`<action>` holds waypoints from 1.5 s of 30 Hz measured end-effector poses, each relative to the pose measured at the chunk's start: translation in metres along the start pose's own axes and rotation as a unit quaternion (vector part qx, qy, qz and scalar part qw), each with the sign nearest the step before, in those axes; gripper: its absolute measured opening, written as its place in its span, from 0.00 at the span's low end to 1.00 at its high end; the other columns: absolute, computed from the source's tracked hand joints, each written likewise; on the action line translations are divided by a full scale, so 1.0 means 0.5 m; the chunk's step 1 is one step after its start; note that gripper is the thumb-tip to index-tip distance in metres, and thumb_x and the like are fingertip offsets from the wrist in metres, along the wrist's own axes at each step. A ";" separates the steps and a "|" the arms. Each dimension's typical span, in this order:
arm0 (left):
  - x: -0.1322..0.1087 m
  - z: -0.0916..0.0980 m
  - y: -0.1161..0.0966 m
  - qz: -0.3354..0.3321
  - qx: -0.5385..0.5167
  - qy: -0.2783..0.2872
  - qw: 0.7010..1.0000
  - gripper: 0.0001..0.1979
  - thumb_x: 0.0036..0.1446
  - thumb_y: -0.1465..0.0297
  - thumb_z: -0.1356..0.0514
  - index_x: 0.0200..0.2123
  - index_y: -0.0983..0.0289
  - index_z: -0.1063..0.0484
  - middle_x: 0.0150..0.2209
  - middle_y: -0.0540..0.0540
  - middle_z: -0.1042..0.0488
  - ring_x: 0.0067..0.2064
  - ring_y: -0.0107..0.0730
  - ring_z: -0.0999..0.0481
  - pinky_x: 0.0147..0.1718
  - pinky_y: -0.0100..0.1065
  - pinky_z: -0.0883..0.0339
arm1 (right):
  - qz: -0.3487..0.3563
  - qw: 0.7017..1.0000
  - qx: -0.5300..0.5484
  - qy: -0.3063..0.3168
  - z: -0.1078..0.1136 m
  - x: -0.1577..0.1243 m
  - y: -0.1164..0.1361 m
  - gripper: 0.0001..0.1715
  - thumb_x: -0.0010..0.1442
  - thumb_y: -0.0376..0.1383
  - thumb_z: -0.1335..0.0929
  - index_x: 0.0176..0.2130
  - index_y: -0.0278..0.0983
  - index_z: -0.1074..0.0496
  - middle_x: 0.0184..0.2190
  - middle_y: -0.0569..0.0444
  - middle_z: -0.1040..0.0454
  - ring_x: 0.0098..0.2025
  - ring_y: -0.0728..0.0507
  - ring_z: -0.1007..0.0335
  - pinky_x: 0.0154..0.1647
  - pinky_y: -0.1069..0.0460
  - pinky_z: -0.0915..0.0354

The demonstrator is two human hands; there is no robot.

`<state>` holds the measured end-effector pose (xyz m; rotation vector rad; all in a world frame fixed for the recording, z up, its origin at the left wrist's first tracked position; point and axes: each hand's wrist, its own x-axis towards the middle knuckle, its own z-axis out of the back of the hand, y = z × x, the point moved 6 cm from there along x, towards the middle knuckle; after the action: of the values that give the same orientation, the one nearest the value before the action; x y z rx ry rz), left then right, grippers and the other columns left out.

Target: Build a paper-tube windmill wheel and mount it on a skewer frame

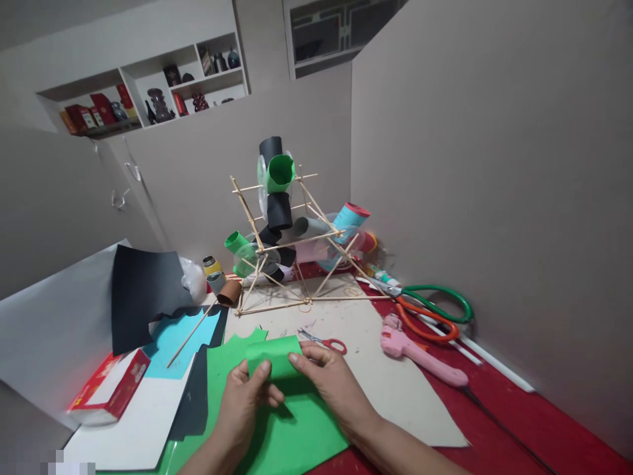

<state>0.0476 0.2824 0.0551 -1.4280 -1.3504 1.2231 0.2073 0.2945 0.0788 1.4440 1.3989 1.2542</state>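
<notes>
Both my hands hold a small piece of green paper (275, 349), curved over at its top, above a larger green sheet (291, 429). My left hand (242, 396) pinches its left end, the thumb in front. My right hand (331, 376) grips the right end between thumb and fingers. Just behind the right fingers lie small red-handled scissors (329, 343). Farther back stands a frame of thin wooden sticks (271, 305), bearing clear plastic discs and paper tubes, among them a green tube (281, 173) and a black tube (279, 211).
A pink glue gun (425, 363) and large scissors with green and orange handles (435, 307) lie on the right. To the left are a red and white box (109, 388), blue paper (173, 349) and a curled black sheet (141, 290). A grey wall (484, 165) rises at right.
</notes>
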 end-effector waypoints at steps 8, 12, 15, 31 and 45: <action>-0.004 -0.008 -0.005 0.013 0.001 0.003 1.000 0.23 0.46 0.56 0.29 0.30 0.62 0.39 0.16 0.50 0.26 0.18 0.28 0.27 0.20 0.25 0.37 | -0.007 0.999 -0.014 -0.034 0.015 0.007 -0.010 0.23 0.50 0.52 0.26 0.20 0.36 0.27 0.25 0.55 0.32 0.32 0.44 0.37 0.36 0.50 0.40; -0.009 -0.013 -0.014 0.022 0.004 0.010 1.000 0.25 0.45 0.55 0.29 0.30 0.62 0.41 0.15 0.50 0.26 0.19 0.30 0.26 0.20 0.26 0.36 | -0.020 0.999 0.000 -0.035 0.018 0.005 -0.013 0.23 0.51 0.52 0.27 0.22 0.36 0.27 0.24 0.56 0.31 0.30 0.45 0.37 0.36 0.50 0.40; -0.010 -0.013 -0.018 0.026 0.006 0.012 1.000 0.24 0.46 0.56 0.29 0.30 0.61 0.41 0.15 0.49 0.27 0.19 0.31 0.25 0.20 0.26 0.36 | -0.029 0.999 0.009 -0.030 0.019 0.003 -0.014 0.23 0.52 0.53 0.27 0.22 0.37 0.27 0.24 0.56 0.29 0.30 0.44 0.35 0.35 0.50 0.38; -0.016 -0.017 -0.034 0.025 0.011 0.035 0.999 0.21 0.49 0.57 0.31 0.33 0.65 0.35 0.19 0.47 0.27 0.20 0.29 0.25 0.20 0.26 0.34 | -0.084 0.995 0.054 0.000 0.004 -0.014 -0.018 0.19 0.48 0.49 0.24 0.25 0.35 0.23 0.25 0.54 0.25 0.29 0.43 0.31 0.33 0.49 0.36; -0.003 -0.002 -0.044 0.015 -0.027 0.007 0.999 0.22 0.44 0.62 0.28 0.34 0.63 0.37 0.19 0.40 0.32 0.18 0.27 0.25 0.17 0.24 0.34 | -0.106 0.989 0.101 0.001 0.004 -0.015 -0.027 0.19 0.47 0.49 0.23 0.31 0.36 0.20 0.26 0.53 0.22 0.29 0.42 0.28 0.33 0.48 0.34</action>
<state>0.0439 0.2832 0.0768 -1.4982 -1.3666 1.2020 0.2063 0.2887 0.0644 1.3833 1.6711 1.0030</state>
